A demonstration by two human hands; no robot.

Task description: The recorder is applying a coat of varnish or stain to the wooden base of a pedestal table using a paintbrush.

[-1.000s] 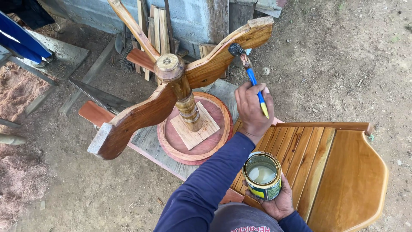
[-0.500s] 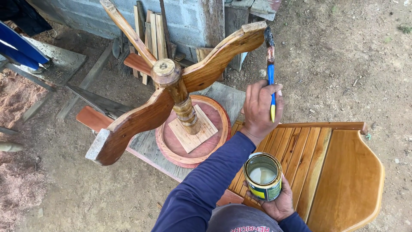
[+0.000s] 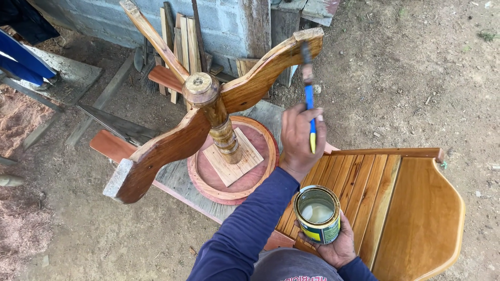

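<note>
Varnishing under way: left hand [image 3: 299, 136] grips brush [image 3: 309, 99], bristles on upturned table's [image 3: 219, 112] rear leg. Right hand [image 3: 338, 247] clasps open can [image 3: 317, 214] below it. Next stroke likely calls for reloading.

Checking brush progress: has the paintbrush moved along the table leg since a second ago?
Yes. The paintbrush swung from pointing left to upright, bristles nearer the end of the upper-right leg.

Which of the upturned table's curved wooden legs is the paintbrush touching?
The leg pointing up and right, toward the block wall. The paintbrush meets it near its squared foot; the other legs have no brush on them.
</note>
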